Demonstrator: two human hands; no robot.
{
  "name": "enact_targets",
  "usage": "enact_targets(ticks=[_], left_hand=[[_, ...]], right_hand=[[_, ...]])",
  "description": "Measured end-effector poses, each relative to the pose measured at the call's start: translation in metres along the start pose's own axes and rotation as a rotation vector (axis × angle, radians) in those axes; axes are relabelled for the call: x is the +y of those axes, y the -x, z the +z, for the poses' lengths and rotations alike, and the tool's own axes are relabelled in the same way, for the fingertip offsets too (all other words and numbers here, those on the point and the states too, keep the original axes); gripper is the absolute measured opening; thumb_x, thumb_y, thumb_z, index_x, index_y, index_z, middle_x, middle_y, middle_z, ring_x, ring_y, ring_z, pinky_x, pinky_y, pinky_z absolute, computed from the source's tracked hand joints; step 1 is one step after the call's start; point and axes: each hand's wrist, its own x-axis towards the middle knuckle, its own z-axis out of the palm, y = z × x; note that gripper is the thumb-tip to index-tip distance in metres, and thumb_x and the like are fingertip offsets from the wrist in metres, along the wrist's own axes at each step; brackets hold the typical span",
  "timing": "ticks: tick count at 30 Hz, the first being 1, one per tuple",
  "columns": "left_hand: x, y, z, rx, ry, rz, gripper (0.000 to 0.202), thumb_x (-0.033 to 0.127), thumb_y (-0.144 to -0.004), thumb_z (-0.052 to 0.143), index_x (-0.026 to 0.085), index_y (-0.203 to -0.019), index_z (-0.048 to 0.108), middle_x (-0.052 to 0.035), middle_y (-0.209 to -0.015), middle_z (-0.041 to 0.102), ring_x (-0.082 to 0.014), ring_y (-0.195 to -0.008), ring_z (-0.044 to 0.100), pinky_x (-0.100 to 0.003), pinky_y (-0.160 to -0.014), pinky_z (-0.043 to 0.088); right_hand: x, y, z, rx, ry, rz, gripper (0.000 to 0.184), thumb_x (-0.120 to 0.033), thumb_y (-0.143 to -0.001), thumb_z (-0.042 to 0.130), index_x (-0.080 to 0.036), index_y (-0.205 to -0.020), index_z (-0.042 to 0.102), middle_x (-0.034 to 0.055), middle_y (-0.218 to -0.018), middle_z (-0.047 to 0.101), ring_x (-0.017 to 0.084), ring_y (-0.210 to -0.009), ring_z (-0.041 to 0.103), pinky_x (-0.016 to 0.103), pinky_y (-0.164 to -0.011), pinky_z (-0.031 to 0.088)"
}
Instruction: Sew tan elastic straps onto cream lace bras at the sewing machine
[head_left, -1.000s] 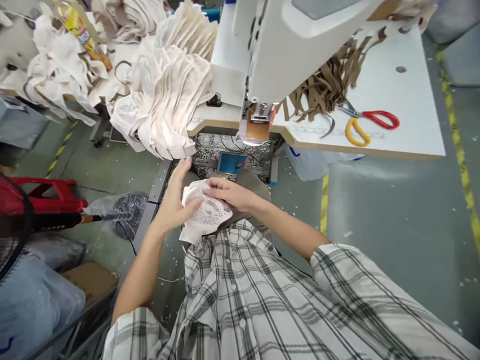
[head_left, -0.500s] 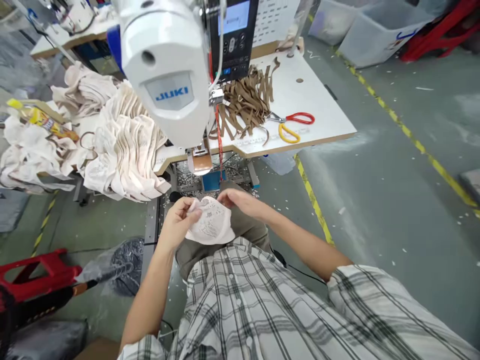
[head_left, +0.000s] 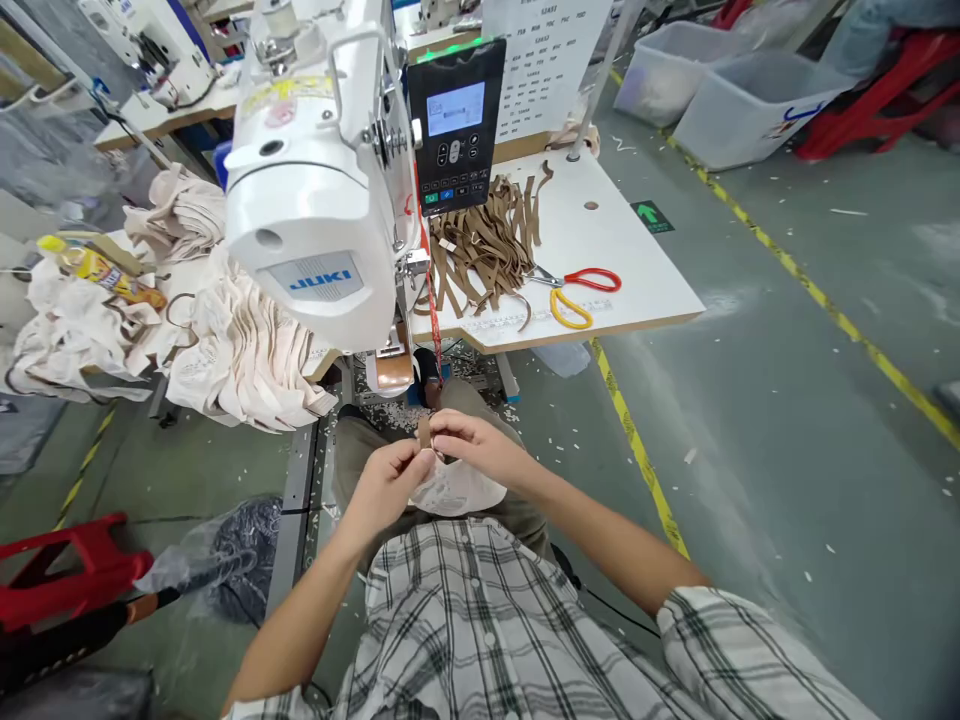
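Over my lap, my left hand [head_left: 386,482] and my right hand [head_left: 474,447] are both closed on a small cream printed fabric piece [head_left: 459,490]. A short brown strap end [head_left: 424,431] sticks up between the fingertips of both hands, at the fabric's top edge. Right above my hands stands a white JUKI sewing machine [head_left: 319,200], its presser foot area [head_left: 394,368] a short way in front of them. A heap of brown strap pieces [head_left: 480,245] lies on the white table [head_left: 645,290] right of the machine.
Red-and-yellow scissors [head_left: 577,293] lie beside the straps. A stack of cream fabric bags [head_left: 240,350] hangs off the table's left side. The machine's control panel [head_left: 457,125] faces me. Clear bins [head_left: 742,95] stand far right; a red stool [head_left: 67,575] sits low left.
My view has lifted from my lap to the whole machine. My hands have drawn together at the fabric's top edge, and a brown strap end now shows between the fingers.
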Motion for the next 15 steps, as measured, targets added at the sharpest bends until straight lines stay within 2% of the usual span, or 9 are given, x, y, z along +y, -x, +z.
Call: enact_targets(ticks=[3,5,6,9,11,13,15], left_hand=[[0.008,-0.005,0.004,0.03,-0.013,0.045,0.046,0.05,-0.095,0.051,0.021,-0.061,0.043,0.0033,-0.057,0.038,-0.0122,-0.055,0.032,-0.027,-0.054,0.026],[0.011,-0.007,0.004,0.028,-0.013,0.075,0.046,0.048,-0.095,0.05,0.02,-0.059,0.041,0.0033,-0.056,0.036,-0.0119,-0.055,0.032,-0.027,-0.054,0.026],[0.012,-0.007,0.004,0.022,-0.022,0.087,0.046,0.047,-0.095,0.05,0.02,-0.059,0.04,0.0033,-0.056,0.037,-0.0116,-0.055,0.032,-0.027,-0.054,0.026],[0.01,-0.009,0.005,-0.013,-0.064,0.079,0.044,0.043,-0.096,0.05,0.019,-0.059,0.04,0.0036,-0.057,0.038,-0.0106,-0.055,0.033,-0.025,-0.054,0.025],[0.006,-0.012,0.009,-0.03,-0.08,0.05,0.044,0.041,-0.095,0.05,0.019,-0.059,0.038,0.0041,-0.056,0.036,-0.0098,-0.055,0.032,-0.025,-0.054,0.024],[0.0,-0.015,0.014,-0.05,-0.092,0.025,0.045,0.042,-0.094,0.05,0.019,-0.058,0.036,0.0043,-0.055,0.035,-0.0097,-0.055,0.032,-0.025,-0.054,0.024],[-0.005,-0.017,0.015,-0.075,-0.113,0.017,0.046,0.044,-0.094,0.049,0.019,-0.057,0.037,0.0039,-0.055,0.036,-0.01,-0.056,0.033,-0.025,-0.055,0.025]], right_hand=[[-0.001,0.003,-0.007,-0.035,0.051,0.007,0.04,-0.055,-0.092,0.058,-0.022,-0.113,0.069,0.0062,-0.115,0.061,0.018,-0.101,0.059,0.032,-0.091,0.048],[0.002,-0.002,-0.015,-0.042,0.067,-0.009,0.045,-0.058,-0.094,0.053,-0.021,-0.114,0.07,0.0072,-0.115,0.063,0.019,-0.099,0.06,0.034,-0.092,0.049],[0.006,-0.009,-0.02,0.008,0.079,-0.026,0.046,-0.059,-0.095,0.051,-0.021,-0.113,0.07,0.0076,-0.114,0.064,0.019,-0.099,0.061,0.035,-0.093,0.049],[0.023,-0.045,-0.033,0.324,0.143,-0.092,0.047,-0.058,-0.094,0.051,-0.021,-0.119,0.067,0.0096,-0.119,0.065,0.021,-0.11,0.06,0.038,-0.101,0.048],[0.034,-0.08,-0.037,0.478,0.238,-0.139,0.051,-0.059,-0.093,0.051,-0.021,-0.124,0.063,0.0118,-0.13,0.061,0.024,-0.126,0.053,0.041,-0.112,0.04],[0.04,-0.112,-0.039,0.464,0.325,-0.147,0.054,-0.061,-0.095,0.044,-0.019,-0.121,0.064,0.0135,-0.132,0.061,0.025,-0.131,0.05,0.043,-0.117,0.034],[0.042,-0.135,-0.038,0.406,0.358,-0.13,0.057,-0.063,-0.096,0.036,-0.017,-0.11,0.068,0.0141,-0.123,0.066,0.026,-0.123,0.056,0.044,-0.114,0.037]])
